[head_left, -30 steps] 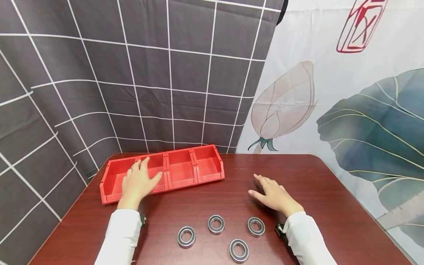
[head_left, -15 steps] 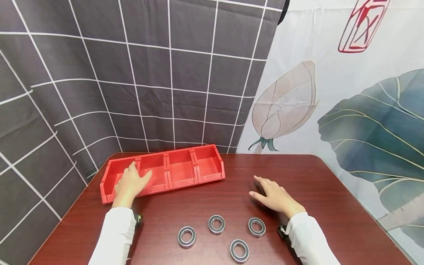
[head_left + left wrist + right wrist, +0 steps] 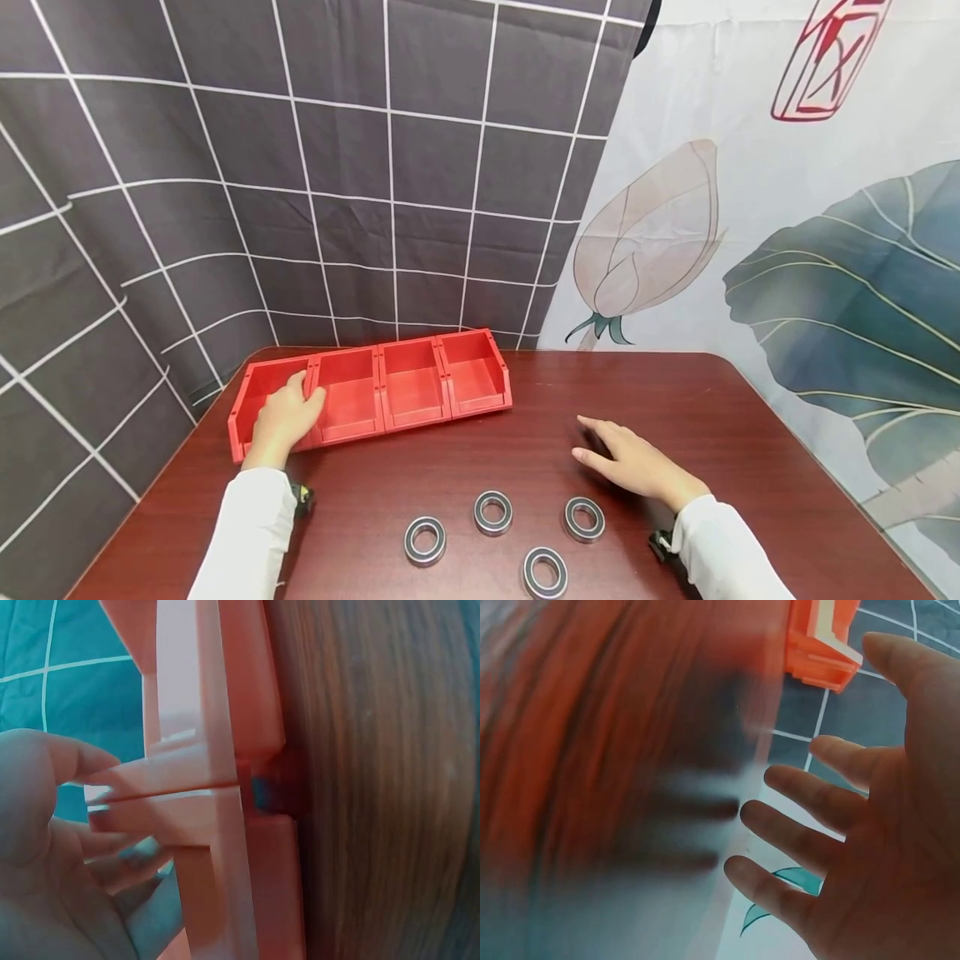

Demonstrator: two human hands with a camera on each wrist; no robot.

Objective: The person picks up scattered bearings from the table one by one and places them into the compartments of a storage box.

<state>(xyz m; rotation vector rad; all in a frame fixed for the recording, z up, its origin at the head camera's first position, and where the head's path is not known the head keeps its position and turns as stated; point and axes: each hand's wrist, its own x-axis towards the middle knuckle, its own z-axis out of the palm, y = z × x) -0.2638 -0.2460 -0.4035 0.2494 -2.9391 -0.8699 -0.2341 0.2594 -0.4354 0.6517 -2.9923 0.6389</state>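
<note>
The left hand (image 3: 283, 419) lies on the row of four joined red plastic bins (image 3: 408, 386), with its fingers curled over the low front wall of the leftmost compartment; the left wrist view shows the fingers (image 3: 71, 761) wrapped round a red dividing wall, so the hand grips the bins rather than resting flat. The right hand (image 3: 633, 462) lies wide and relaxed on the dark reddish-brown wooden table (image 3: 750, 467), holding nothing, palm down, well to the right of the bins. Four steel ball-bearing rings with black seals (image 3: 493, 512) lie flat just nearer the person than both hands, between the two sleeves, the closest one (image 3: 584, 518) just beside the right wrist. To handle the bins well, the grip likely wants to stay on the wall, low and firm, and any pull should be even so that the far end does not swing; the rings lie in its path toward the person, so care there seems wise.
</note>
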